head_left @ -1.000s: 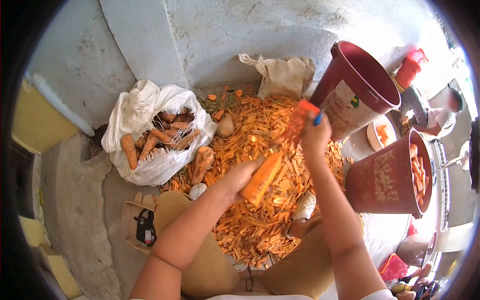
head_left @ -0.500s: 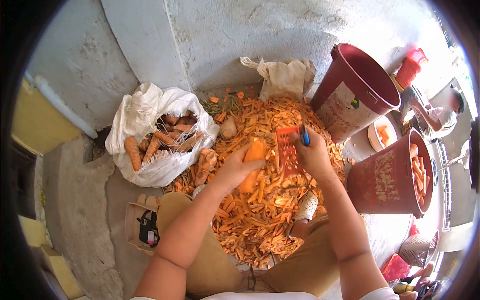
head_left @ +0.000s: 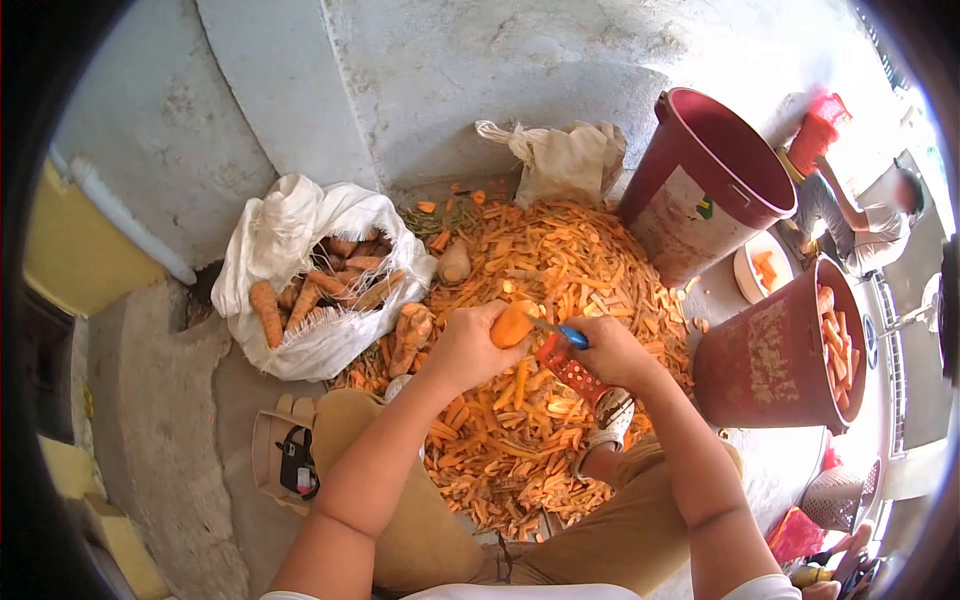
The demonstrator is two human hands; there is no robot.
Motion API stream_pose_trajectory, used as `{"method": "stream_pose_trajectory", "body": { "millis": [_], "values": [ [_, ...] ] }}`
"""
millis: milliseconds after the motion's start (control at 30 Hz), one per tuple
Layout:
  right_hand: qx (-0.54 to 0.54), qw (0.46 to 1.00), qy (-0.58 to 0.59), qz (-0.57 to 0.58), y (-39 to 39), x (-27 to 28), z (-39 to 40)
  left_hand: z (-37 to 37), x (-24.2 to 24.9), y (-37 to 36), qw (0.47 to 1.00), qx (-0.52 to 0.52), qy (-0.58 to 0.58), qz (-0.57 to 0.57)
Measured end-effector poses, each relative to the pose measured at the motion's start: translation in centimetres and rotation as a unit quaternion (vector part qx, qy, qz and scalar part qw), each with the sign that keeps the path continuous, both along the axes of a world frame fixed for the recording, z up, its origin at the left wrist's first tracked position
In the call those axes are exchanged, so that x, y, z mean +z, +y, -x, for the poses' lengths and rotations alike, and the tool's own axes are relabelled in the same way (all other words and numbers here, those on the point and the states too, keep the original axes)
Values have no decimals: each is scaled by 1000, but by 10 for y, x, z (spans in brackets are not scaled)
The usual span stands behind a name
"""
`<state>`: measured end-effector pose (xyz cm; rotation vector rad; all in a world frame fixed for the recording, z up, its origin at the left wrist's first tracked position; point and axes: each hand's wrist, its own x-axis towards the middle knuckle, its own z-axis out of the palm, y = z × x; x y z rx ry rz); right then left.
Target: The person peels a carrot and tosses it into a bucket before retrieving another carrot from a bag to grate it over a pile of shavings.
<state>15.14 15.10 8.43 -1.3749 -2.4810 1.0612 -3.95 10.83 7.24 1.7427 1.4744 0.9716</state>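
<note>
My left hand [head_left: 478,345] is closed around a peeled carrot [head_left: 512,325], which points up and to the right. In my right hand [head_left: 615,352] is a small knife with a blue handle [head_left: 573,337]; its blade meets the upper end of the carrot. The same hand also holds a red perforated grater [head_left: 570,368], hanging below the knife at a slant. Beneath both hands spreads a large heap of orange carrot peelings [head_left: 560,260].
On the left, a white sack [head_left: 345,350] holds several unpeeled carrots. A dark red bucket [head_left: 665,225] stands behind; another bucket [head_left: 740,365] at right contains peeled carrots. Between them sits a pale tub [head_left: 750,285]. A person [head_left: 875,230] sits at far right.
The carrot has tipped so its end faces the knife. My right hand has moved left and down, bringing the blade onto the carrot, and the grater has swung lower.
</note>
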Motion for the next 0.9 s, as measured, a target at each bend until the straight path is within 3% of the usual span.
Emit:
{"method": "stream_pose_trajectory", "body": {
  "millis": [67,367,467,567,600,667,733,800,833,867,900],
  "values": [
    [2,1000,1,-3,1,-1,-1,-2,1,1,1000,-22,19,-3],
    [-31,999,41,7,-1,-21,5,-4,-9,-1,991,-95,-94,22],
    [-49,999,-3,10,4,-34,6,-4,0,-6,996,-84,-5,-18],
    [-85,991,-68,73,19,-76,4,-31,-3,-23,943,-247,6,-221],
    [-91,989,-76,92,19,-81,4,-36,-3,-29,952,-267,51,-143],
    [-91,983,-116,105,17,-88,9,-33,1,-23,959,-214,44,-178],
    [-7,1000,11,28,10,-121,12,-26,4,-14,962,-187,7,-202],
    [-4,975,196,109,7,-134,13,-23,2,-10,970,-114,-26,-212],
    [-43,922,311,227,-3,-106,25,-22,1,-8,972,-77,-43,-217],
    [-79,840,416,339,-10,-85,33,-21,0,-9,977,-65,-146,-143],
    [-118,777,452,422,-11,-74,36,-20,-2,-9,976,-49,-172,-121]
  ]
}}
